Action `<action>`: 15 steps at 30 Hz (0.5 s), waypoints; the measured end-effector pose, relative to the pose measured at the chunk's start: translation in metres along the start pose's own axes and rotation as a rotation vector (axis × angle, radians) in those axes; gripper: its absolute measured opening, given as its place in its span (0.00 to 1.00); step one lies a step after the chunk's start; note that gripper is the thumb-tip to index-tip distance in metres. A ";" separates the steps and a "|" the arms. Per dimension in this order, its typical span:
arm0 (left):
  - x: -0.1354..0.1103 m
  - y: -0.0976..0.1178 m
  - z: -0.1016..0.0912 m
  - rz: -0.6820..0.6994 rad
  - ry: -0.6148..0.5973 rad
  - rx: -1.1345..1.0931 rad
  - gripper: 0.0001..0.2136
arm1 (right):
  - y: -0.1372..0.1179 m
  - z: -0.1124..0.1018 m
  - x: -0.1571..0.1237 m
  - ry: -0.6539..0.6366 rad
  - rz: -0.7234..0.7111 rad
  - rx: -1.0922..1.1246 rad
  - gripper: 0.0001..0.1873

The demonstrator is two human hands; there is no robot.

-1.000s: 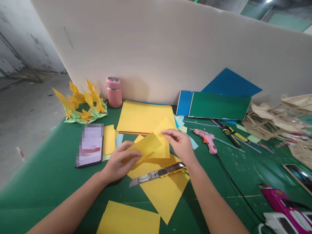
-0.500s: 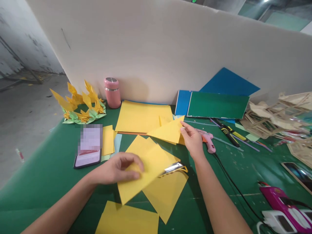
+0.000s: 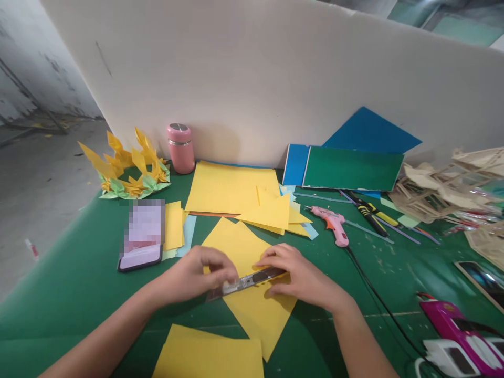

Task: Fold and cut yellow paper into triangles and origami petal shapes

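Head view: the right hand (image 3: pixel 293 273), fingers apart, spans the utility knife (image 3: pixel 251 280) over yellow sheets (image 3: pixel 263 323); whether the left hand (image 3: pixel 207 272) clamps it I cannot tell, but its fingers should avoid the blade (image 3: pixel 215 294).

Mid-tabletop (image 3: pixel 98 299), a knife (image 3: pixel 258 276) is over paper sheets (image 3: pixel 268 320), with the left hand (image 3: pixel 207 270) at its left end and the right hand (image 3: pixel 289 270) at its right. In front lies a paper stack (image 3: pixel 212 357). To the left lies a phone (image 3: pixel 137 257), behind it a crown (image 3: pixel 136 188), then a bottle (image 3: pixel 182 156) right of the crown. Behind the knife is a paper pile (image 3: pixel 220 186), with loose pieces (image 3: pixel 271 212) over its right front corner. To the right lies a glue gun (image 3: pixel 334 226); boards (image 3: pixel 354 170) lean against the panel (image 3: pixel 236 79) behind. A model (image 3: pixel 421 194) stands farther right.
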State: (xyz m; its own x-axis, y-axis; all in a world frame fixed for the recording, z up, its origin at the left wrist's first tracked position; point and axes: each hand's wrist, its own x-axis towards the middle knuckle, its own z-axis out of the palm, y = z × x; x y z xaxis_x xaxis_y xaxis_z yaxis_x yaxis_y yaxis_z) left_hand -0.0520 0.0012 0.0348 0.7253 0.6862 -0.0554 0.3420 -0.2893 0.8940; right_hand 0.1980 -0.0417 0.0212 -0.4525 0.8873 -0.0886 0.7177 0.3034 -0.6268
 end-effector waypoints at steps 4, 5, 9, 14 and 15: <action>0.009 -0.032 0.005 0.081 0.436 0.302 0.11 | 0.006 0.004 -0.006 0.030 0.050 0.008 0.15; 0.010 -0.039 0.007 0.074 0.453 0.345 0.11 | 0.010 0.002 -0.008 0.058 0.069 0.006 0.13; 0.008 -0.056 0.012 0.076 0.486 0.558 0.15 | 0.034 -0.007 -0.018 0.283 0.206 -0.079 0.11; 0.005 -0.058 0.016 0.027 0.430 0.732 0.29 | 0.062 -0.005 -0.024 0.489 0.241 -0.194 0.09; 0.005 -0.058 0.016 0.020 0.411 0.739 0.30 | 0.064 -0.003 -0.023 0.514 0.232 -0.210 0.09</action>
State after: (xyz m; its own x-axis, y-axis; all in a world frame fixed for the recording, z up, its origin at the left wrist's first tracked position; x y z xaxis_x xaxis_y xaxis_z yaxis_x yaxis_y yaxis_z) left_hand -0.0588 0.0102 -0.0244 0.5090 0.8232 0.2515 0.7382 -0.5678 0.3642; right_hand 0.2560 -0.0411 -0.0145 0.0045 0.9769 0.2137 0.8801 0.0976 -0.4647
